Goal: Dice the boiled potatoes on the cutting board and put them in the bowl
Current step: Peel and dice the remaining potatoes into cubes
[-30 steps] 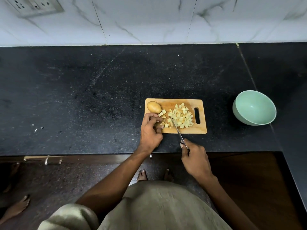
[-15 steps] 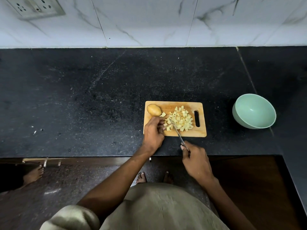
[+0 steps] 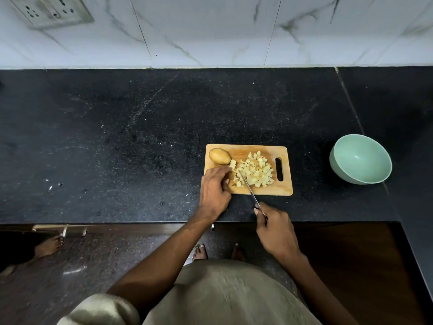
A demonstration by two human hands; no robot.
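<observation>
I am looking down on the black bench (image 3: 140,141), which is carrying everything. The mint-green bowl (image 3: 360,159) is sitting well apart to the right of the wooden cutting board (image 3: 269,151). On the board, a heap of potato dice (image 3: 256,171) is lying beside the handle slot, and one whole potato (image 3: 219,156) is resting at the far left corner. My left hand (image 3: 214,191) is resting on the board's near left edge, its fingers curled over a piece (mostly hidden, so I cannot tell the grip). My right hand (image 3: 276,231) is grasping the knife (image 3: 249,191), whose blade is reaching into the dice.
</observation>
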